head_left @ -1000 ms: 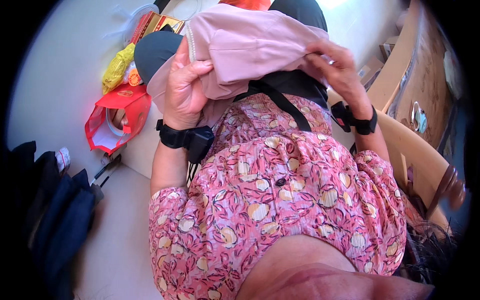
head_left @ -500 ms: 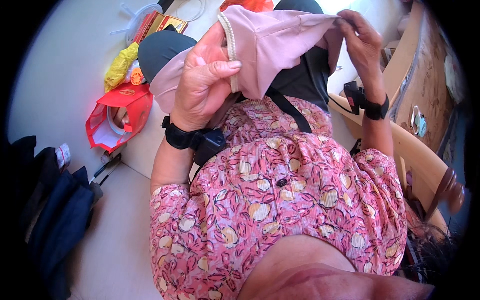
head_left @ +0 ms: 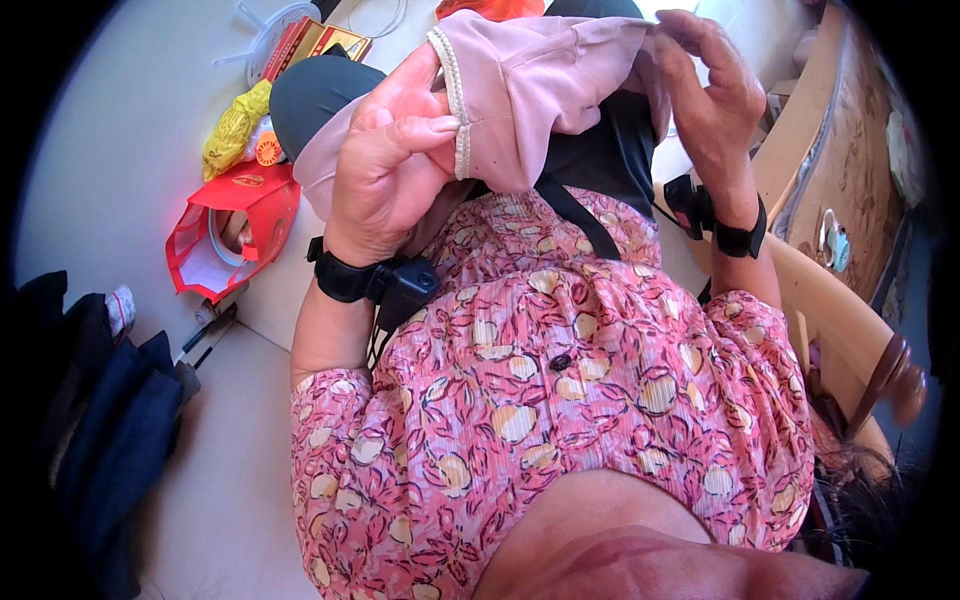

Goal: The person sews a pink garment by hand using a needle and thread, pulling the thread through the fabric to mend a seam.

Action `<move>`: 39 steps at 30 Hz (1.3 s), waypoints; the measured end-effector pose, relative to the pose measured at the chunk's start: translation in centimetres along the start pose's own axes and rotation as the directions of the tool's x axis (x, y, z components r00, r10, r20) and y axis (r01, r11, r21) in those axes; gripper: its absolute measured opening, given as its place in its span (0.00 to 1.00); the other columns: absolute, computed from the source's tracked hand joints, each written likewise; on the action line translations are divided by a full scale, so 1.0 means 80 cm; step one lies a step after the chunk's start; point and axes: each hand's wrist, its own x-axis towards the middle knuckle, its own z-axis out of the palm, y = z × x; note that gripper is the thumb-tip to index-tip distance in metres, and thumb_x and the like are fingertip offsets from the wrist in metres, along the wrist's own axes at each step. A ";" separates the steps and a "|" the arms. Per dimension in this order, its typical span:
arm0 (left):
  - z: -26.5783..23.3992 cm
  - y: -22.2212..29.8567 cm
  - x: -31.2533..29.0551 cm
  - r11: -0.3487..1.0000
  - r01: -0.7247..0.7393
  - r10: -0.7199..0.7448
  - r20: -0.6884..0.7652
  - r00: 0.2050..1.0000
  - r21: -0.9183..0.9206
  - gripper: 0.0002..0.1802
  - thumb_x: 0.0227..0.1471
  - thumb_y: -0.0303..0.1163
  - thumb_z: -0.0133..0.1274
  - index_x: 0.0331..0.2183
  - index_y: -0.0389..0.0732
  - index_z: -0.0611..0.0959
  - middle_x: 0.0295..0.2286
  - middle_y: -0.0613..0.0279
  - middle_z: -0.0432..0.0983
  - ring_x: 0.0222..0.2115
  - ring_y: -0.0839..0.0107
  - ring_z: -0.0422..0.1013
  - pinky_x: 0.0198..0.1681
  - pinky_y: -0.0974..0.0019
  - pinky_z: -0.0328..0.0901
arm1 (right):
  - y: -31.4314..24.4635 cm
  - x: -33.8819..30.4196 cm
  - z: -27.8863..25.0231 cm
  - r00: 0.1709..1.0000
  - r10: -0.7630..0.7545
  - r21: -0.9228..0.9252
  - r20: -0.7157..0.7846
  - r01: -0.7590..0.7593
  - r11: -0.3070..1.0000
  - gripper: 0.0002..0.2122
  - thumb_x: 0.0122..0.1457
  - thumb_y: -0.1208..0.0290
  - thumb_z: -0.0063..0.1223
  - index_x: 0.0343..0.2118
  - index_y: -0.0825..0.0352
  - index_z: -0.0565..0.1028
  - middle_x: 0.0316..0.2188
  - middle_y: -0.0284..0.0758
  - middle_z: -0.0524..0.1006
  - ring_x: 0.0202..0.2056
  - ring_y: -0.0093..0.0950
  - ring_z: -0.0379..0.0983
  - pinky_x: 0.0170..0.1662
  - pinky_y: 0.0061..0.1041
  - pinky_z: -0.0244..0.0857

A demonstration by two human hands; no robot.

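Above my lap a pale pink cloth garment (head_left: 560,85) is stretched between my two hands, with a beaded-looking light trim (head_left: 453,85) along its left edge. My left hand (head_left: 390,165) is at that edge, thumb tip against the trim and some fingers hidden behind the cloth. At the far right corner, my right hand (head_left: 712,95) has its thumb and fingertips close together on the fabric. More pink cloth drapes over my left thigh. Black straps with small devices circle both wrists.
On the floor to the left are a red paper bag (head_left: 265,205), a yellow plastic bag (head_left: 235,130), red-and-gold boxes (head_left: 310,45) and a white strainer-like item (head_left: 275,35). Dark clothes (head_left: 120,430) lie lower left. A wooden chair arm (head_left: 830,300) curves at my right.
My left hand has shifted slightly left with the trimmed edge. My right hand has turned, its fingers more extended at the cloth's corner, and the cloth hangs a little slacker.
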 end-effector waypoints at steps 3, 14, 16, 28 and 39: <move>-0.011 -0.009 -0.003 0.999 -0.011 0.013 0.048 0.999 -0.043 0.43 0.42 0.30 0.46 0.57 0.25 0.49 0.55 0.42 0.55 0.56 0.56 0.55 0.59 0.59 0.49 | -0.011 -0.011 0.003 0.997 0.012 0.229 0.080 -0.030 0.973 0.08 0.57 0.72 0.51 0.38 0.67 0.76 0.32 0.31 0.78 0.34 0.21 0.74 0.39 0.17 0.67; -0.021 -0.035 0.007 0.997 0.073 -0.073 0.115 0.991 0.006 0.29 0.52 0.30 0.43 0.54 0.27 0.61 0.49 0.52 0.65 0.50 0.69 0.63 0.55 0.68 0.56 | -0.019 0.036 0.019 0.785 0.200 0.488 0.587 -0.539 0.686 0.17 0.52 0.73 0.57 0.45 0.72 0.72 0.36 0.33 0.75 0.34 0.20 0.70 0.35 0.17 0.64; -0.024 -0.036 0.008 0.996 0.079 -0.083 0.128 0.988 0.039 0.28 0.52 0.30 0.44 0.53 0.27 0.63 0.48 0.53 0.67 0.49 0.70 0.64 0.54 0.69 0.57 | -0.002 0.047 0.039 0.819 -0.093 0.570 0.567 -0.308 0.762 0.20 0.52 0.67 0.59 0.46 0.72 0.71 0.36 0.33 0.75 0.32 0.20 0.70 0.35 0.17 0.65; -0.063 -0.043 0.011 0.993 0.112 -0.110 0.091 0.990 -0.024 0.24 0.52 0.28 0.48 0.49 0.25 0.69 0.41 0.53 0.73 0.41 0.72 0.71 0.47 0.72 0.63 | -0.008 0.044 0.050 0.505 -0.062 0.415 0.861 -0.626 0.661 0.08 0.55 0.72 0.51 0.31 0.72 0.76 0.19 0.28 0.72 0.25 0.17 0.69 0.28 0.16 0.62; -0.060 0.034 0.002 0.676 0.088 0.062 -0.175 0.983 0.732 0.09 0.42 0.19 0.56 0.31 0.35 0.81 0.27 0.70 0.74 0.28 0.83 0.68 0.31 0.76 0.64 | 0.011 0.059 -0.051 0.942 0.243 0.546 0.232 -0.332 0.769 0.08 0.57 0.74 0.47 0.35 0.74 0.74 0.29 0.35 0.75 0.30 0.21 0.71 0.34 0.19 0.66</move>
